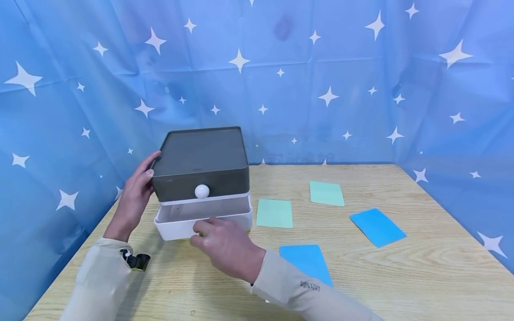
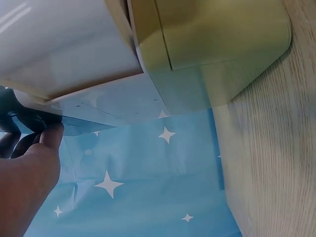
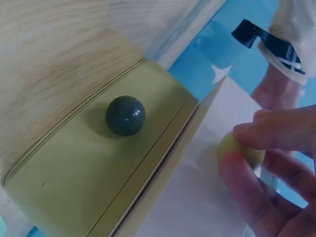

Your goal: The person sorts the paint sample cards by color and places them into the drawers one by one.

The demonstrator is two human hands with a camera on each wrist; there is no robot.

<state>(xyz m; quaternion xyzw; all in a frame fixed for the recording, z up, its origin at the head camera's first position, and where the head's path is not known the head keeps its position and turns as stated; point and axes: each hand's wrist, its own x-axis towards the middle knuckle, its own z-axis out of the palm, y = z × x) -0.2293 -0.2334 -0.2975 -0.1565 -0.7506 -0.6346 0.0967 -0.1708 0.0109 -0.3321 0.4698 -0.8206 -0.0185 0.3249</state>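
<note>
Pinching a yellowish knob (image 3: 251, 156) betw. thumb and finger, a person's R hand (image 1: 230, 247) is at the front of a white drawer (image 1: 172, 229), which sits partway out of a small drawer box (image 1: 201, 149) on the L half of a wood bench (image 1: 433, 276). The R hand's fingers are curled in on that knob. The L hand (image 1: 134, 196) has its fingers loosely extended, resting on the L side of the box's dark top drawer (image 1: 229, 183), thumb by the front corner. That drawer is directly above the white one and has a white knob (image 1: 202, 191). R wrist cam shows a yellow-green drawer (image 3: 89, 163) underneath, pushed in, w/ a dark round knob (image 3: 125, 115).

R of the box, 4 flat cards lie apart: a pale green card (image 1: 275, 213) just beside it, a 2nd pale green card (image 1: 326, 193) farther back, a blue card (image 1: 378, 227) farthest R, and another blue card (image 1: 307, 261) nearest the person, partly hidden by the R sleeve (image 1: 289, 283). Bkgd: blue curtain (image 1: 281, 102) w/ white 4-pt stars.
</note>
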